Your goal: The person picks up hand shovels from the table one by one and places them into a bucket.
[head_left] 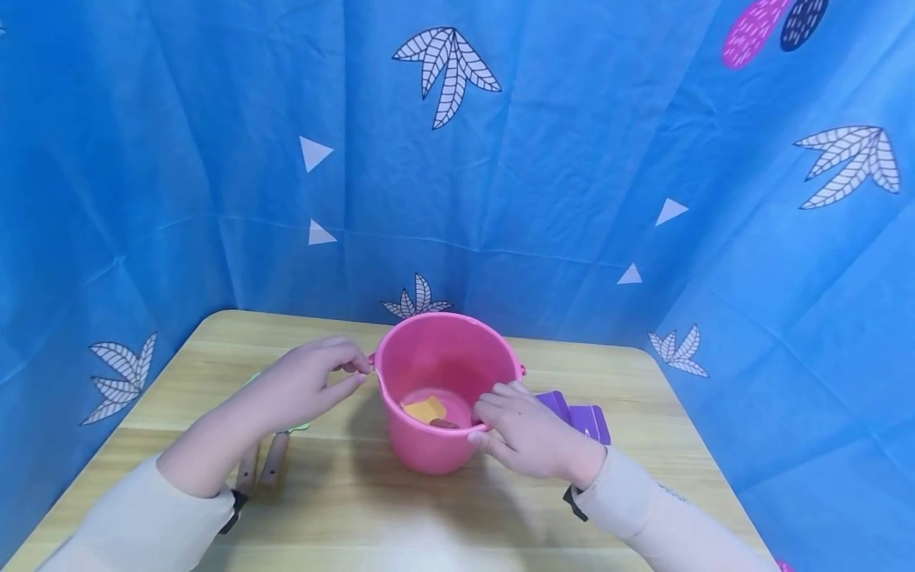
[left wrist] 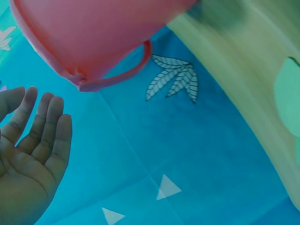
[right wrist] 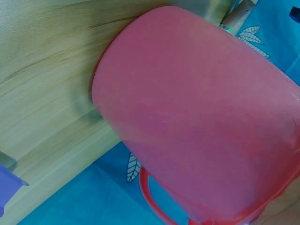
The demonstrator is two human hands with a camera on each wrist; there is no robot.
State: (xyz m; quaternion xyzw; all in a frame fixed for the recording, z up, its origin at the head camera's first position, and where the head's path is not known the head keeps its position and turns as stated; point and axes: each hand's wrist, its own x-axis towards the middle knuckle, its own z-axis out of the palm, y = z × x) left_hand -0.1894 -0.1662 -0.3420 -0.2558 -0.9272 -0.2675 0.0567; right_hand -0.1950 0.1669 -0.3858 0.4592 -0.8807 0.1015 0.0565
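A pink bucket (head_left: 429,445) stands on the table, with a yellow piece (head_left: 426,409) and a small brown piece (head_left: 445,423) lying inside it. My right hand (head_left: 532,429) grips the near right of its rim, fingers over the edge and thumb outside. Beside the left side of the rim, close to the handle joint, is my left hand (head_left: 310,381). In the left wrist view that hand (left wrist: 35,150) holds nothing, its fingers lightly bent and apart from the bucket (left wrist: 108,37). The bucket's handle (left wrist: 136,65) hangs down on the far side.
Wooden-handled tools (head_left: 274,457) with green parts lie left of the bucket, partly behind my left forearm. Purple objects (head_left: 589,421) lie to the right, just beyond my right hand. Blue patterned cloth (head_left: 457,199) hangs around the table's (head_left: 343,516) back and sides.
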